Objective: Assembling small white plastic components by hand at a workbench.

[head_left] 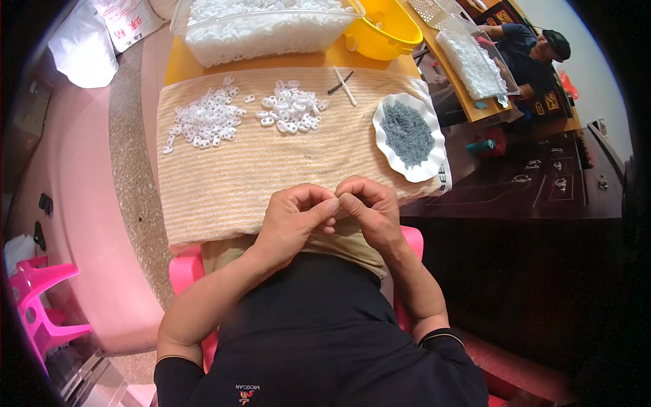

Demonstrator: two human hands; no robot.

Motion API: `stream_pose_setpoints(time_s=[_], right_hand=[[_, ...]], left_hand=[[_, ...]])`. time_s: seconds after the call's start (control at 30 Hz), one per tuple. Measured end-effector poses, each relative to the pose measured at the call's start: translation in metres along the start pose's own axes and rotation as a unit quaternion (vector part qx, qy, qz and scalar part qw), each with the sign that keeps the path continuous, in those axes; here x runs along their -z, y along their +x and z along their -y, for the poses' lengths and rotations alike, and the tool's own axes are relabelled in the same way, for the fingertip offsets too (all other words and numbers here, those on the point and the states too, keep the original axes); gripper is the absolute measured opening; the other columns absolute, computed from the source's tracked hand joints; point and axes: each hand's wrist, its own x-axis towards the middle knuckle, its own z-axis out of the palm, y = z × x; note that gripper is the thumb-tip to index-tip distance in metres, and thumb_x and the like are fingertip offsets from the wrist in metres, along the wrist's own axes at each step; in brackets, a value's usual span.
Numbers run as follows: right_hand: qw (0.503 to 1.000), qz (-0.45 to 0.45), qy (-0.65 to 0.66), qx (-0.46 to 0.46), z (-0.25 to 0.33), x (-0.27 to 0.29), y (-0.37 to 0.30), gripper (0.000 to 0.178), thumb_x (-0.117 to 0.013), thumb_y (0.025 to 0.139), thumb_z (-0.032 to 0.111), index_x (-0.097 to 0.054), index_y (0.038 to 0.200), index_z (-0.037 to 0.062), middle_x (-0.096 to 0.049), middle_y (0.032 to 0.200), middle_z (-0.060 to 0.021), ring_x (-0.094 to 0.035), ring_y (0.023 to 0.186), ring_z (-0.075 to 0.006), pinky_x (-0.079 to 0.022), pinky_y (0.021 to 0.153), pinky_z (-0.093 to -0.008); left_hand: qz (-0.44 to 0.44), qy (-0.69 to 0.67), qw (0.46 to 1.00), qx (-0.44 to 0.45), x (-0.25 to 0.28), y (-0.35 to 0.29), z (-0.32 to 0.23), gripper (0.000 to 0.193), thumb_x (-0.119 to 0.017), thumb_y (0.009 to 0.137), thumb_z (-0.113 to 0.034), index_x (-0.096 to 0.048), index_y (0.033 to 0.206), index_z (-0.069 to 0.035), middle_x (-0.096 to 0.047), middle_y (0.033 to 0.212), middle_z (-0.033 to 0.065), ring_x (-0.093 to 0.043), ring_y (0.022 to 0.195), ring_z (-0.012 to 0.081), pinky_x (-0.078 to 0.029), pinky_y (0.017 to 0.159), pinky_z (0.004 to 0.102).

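Right at the near edge of the surface (400, 66), the left hand (288, 220) and the right hand (376, 216) meet at the tips, the fingers (324, 211) of each pinched together, thumb to forefinger; whether a small part sits between them I can't tell, the tips hide it. Under and ahead of the fingers spreads a striped cloth (271, 180), and look, ahead and to their left, a loose white pile (207, 117) of little two-holed pieces, with a tighter white pile (291, 112) nearer. Ahead and to the fingers' right, a wavy-rimmed dish (422, 172) holds slim grey pieces (407, 132). Almost straight ahead, a pale stick (344, 86) crosses a dark stick (332, 89). Farther out from the fingers, a clear bin (268, 55) brims with white parts, a yellow tub (390, 46) just to its right. And way off to the right, another person (522, 57) is beside more white parts (471, 64).
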Motion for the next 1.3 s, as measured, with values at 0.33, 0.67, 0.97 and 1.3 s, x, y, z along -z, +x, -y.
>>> stream_pose_setpoints(time_s=[0.33, 0.67, 0.97, 1.3], right_hand=[[0.997, 0.028, -0.044, -0.058, 0.002, 0.004, 0.003, 0.021, -0.061, 0.093, 0.018, -0.062, 0.084, -0.0010, -0.063, 0.079, -0.0032, -0.059, 0.073, -0.0083, -0.047, 0.066, -0.0220], [0.997, 0.050, -0.039, -0.038, -0.002, 0.009, 0.001, 0.019, -0.060, 0.094, 0.019, -0.061, 0.090, -0.0001, -0.064, 0.080, -0.0011, -0.060, 0.074, -0.0063, -0.049, 0.067, -0.0210], [0.993, 0.049, -0.105, -0.009, 0.014, 0.005, -0.002, 0.012, -0.058, 0.093, 0.010, -0.058, 0.091, -0.0014, -0.061, 0.084, -0.0018, -0.058, 0.077, -0.0073, -0.048, 0.070, -0.0218], [0.987, 0.053, -0.143, 0.048, 0.013, 0.006, -0.003, 0.014, -0.058, 0.094, 0.013, -0.058, 0.093, -0.0008, -0.062, 0.082, -0.0014, -0.058, 0.078, -0.0069, -0.049, 0.070, -0.0226]], left_hand=[[0.011, 0.102, 0.993, -0.058, 0.002, 0.000, 0.003, 0.013, -0.061, 0.092, -0.011, -0.062, 0.093, 0.002, -0.065, 0.083, 0.0039, -0.060, 0.074, 0.0071, -0.051, 0.064, 0.0227], [-0.005, 0.120, 0.990, -0.071, -0.002, -0.001, 0.002, 0.013, -0.061, 0.091, -0.011, -0.063, 0.092, 0.002, -0.064, 0.081, 0.0033, -0.060, 0.071, 0.0076, -0.052, 0.064, 0.0231], [0.018, 0.122, 0.991, -0.053, 0.000, 0.000, 0.003, 0.014, -0.060, 0.092, -0.011, -0.062, 0.094, 0.002, -0.065, 0.083, 0.0049, -0.060, 0.072, 0.0082, -0.052, 0.065, 0.0227], [0.044, 0.072, 0.996, -0.007, 0.000, -0.001, -0.003, 0.016, -0.060, 0.093, -0.014, -0.060, 0.096, 0.001, -0.063, 0.085, 0.0045, -0.059, 0.074, 0.0079, -0.053, 0.066, 0.0224]])
